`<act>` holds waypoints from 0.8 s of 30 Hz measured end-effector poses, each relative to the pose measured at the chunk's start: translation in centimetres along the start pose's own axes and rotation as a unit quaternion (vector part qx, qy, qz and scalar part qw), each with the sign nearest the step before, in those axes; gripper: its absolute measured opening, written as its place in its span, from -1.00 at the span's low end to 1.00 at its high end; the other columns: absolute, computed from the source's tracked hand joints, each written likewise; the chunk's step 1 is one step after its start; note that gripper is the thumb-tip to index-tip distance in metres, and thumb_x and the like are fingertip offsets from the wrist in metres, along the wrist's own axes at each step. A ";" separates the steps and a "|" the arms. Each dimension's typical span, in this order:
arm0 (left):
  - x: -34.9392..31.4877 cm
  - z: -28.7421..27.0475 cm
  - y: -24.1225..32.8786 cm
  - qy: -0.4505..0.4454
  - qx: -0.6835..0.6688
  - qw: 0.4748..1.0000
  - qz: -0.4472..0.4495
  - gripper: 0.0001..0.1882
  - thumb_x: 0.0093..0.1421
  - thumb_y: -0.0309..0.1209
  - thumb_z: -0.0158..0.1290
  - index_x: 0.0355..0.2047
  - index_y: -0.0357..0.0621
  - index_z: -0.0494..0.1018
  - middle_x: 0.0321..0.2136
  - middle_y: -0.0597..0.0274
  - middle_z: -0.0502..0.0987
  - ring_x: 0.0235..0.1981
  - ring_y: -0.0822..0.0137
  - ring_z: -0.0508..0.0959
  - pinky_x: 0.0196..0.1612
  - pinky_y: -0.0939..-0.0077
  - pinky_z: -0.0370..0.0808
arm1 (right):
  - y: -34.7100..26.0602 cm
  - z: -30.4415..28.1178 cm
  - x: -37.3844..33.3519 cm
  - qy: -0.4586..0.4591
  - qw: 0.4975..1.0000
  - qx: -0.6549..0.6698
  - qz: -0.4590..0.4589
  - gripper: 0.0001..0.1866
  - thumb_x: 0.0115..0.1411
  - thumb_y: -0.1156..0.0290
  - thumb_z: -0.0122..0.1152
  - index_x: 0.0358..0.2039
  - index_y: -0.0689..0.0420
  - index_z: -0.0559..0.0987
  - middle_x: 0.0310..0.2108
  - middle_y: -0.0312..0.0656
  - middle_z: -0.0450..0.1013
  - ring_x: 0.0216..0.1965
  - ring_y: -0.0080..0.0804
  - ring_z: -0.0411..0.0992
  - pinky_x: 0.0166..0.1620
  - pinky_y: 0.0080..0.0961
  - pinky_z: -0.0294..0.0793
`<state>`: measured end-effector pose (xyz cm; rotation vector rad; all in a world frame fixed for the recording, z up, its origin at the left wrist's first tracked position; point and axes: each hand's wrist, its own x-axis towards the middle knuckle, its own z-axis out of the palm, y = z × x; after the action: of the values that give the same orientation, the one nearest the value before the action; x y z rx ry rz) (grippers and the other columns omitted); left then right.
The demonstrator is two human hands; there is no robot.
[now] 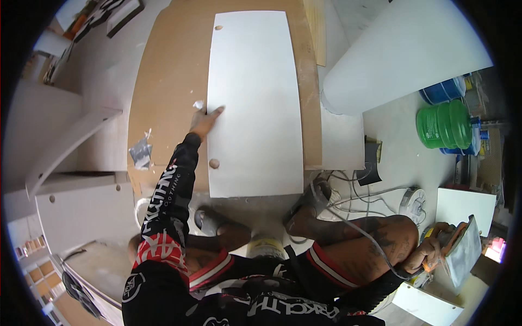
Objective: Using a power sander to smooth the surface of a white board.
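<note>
A long white panel (pixel 253 103) with two round holes near its left edge lies in front of me on a brown cardboard sheet (pixel 163 98). At that left edge is my left hand (pixel 204 121), closed, its thumb lying over the panel's face; its other fingers are partly hidden. A small crumpled white bit (pixel 198 104) sits against those fingers. Off to the right, beside my knee, my right hand (pixel 427 252) is wrapped round an orange-bodied electric sander (pixel 446 242). The sander is tilted up, with its flat grey pad facing away from the hand.
Grey sandpaper pieces (pixel 141 154) lie on the cardboard's left. A large white cylinder (pixel 402 54) stands at the far right, near a green water jug (pixel 445 125). Cables (pixel 353 198) tangle beside my foot, near a cable reel (pixel 413 204). A white holed panel (pixel 84 209) stands left.
</note>
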<state>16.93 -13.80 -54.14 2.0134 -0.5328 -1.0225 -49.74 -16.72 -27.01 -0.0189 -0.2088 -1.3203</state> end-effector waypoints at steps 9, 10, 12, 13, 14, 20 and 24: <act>-10.2 2.5 1.8 0.112 0.137 0.957 0.230 -0.60 0.19 -0.22 0.22 -0.02 -0.15 0.58 -0.14 -0.11 0.64 -0.17 -0.02 0.65 -0.06 0.21 0.59 | -3.5 -0.1 -1.4 -0.033 0.976 -0.210 -0.054 -0.70 0.29 0.41 0.03 -0.07 0.33 0.30 -0.14 -0.05 0.34 -0.66 -0.48 0.25 -0.72 -0.52 0.22; -13.6 4.1 2.7 0.060 0.121 0.960 0.246 -0.60 0.19 -0.22 0.21 -0.01 -0.12 0.57 -0.13 -0.07 0.64 -0.18 -0.01 0.65 -0.07 0.22 0.59 | -1.4 -1.4 -1.4 0.084 0.899 -0.390 -0.183 -0.65 0.31 0.32 0.04 0.01 0.27 0.33 -0.08 -0.04 0.38 -0.56 -0.52 0.32 -0.69 -0.53 0.26; -19.9 8.7 2.6 -0.081 0.114 0.924 0.355 -0.58 0.24 -0.22 0.12 0.09 -0.01 0.53 -0.01 0.00 0.60 -0.11 -0.02 0.63 0.00 0.18 0.57 | 2.9 -0.9 -1.2 0.116 0.827 -0.542 -0.088 -0.52 0.33 0.17 0.06 0.16 0.18 0.35 0.01 -0.07 0.42 -0.35 -0.54 0.41 -0.59 -0.55 0.34; -23.2 10.9 1.1 -0.077 0.115 0.889 0.436 -0.52 0.26 -0.22 0.06 0.16 -0.07 0.46 0.06 -0.01 0.54 -0.09 -0.08 0.61 0.05 0.13 0.54 | 5.8 -0.1 -0.6 0.034 0.855 -0.499 0.138 -0.45 0.33 0.13 0.09 0.24 0.15 0.33 0.03 -0.11 0.42 -0.23 -0.53 0.43 -0.52 -0.57 0.39; -26.5 13.0 0.2 -0.154 0.128 0.901 0.385 -0.45 0.25 -0.21 0.04 0.23 -0.13 0.36 0.09 -0.08 0.51 -0.07 -0.15 0.60 0.08 0.08 0.52 | 10.6 0.0 0.1 0.084 0.823 -0.553 0.102 -0.50 0.31 0.22 0.18 0.18 0.15 0.37 -0.02 -0.14 0.47 -0.27 -0.53 0.47 -0.48 -0.56 0.47; -39.7 13.5 -3.3 -0.300 0.222 0.884 0.282 -0.46 0.21 -0.27 0.13 0.20 -0.11 0.40 -0.11 -0.14 0.61 -0.10 -0.18 0.61 -0.02 -0.02 0.55 | 26.2 -8.3 0.9 -0.067 0.562 -0.815 0.127 -0.30 0.17 0.46 0.38 0.31 0.17 0.34 0.15 -0.09 0.40 0.09 -0.40 0.42 0.08 -0.48 0.47; -40.1 6.9 -5.2 -0.296 0.318 0.872 0.224 -0.42 0.20 -0.29 0.12 0.22 -0.17 0.36 -0.13 -0.15 0.61 -0.09 -0.14 0.62 -0.03 -0.02 0.55 | 28.0 -16.6 -0.7 -0.183 0.357 -0.915 0.041 -0.22 0.05 0.37 0.43 0.31 0.04 0.37 0.07 0.01 0.41 0.00 -0.15 0.49 0.06 -0.31 0.51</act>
<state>-12.05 12.39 -41.75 1.9090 -1.7755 -1.2578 -20.56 -11.23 -40.43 -2.2456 1.0241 -0.7322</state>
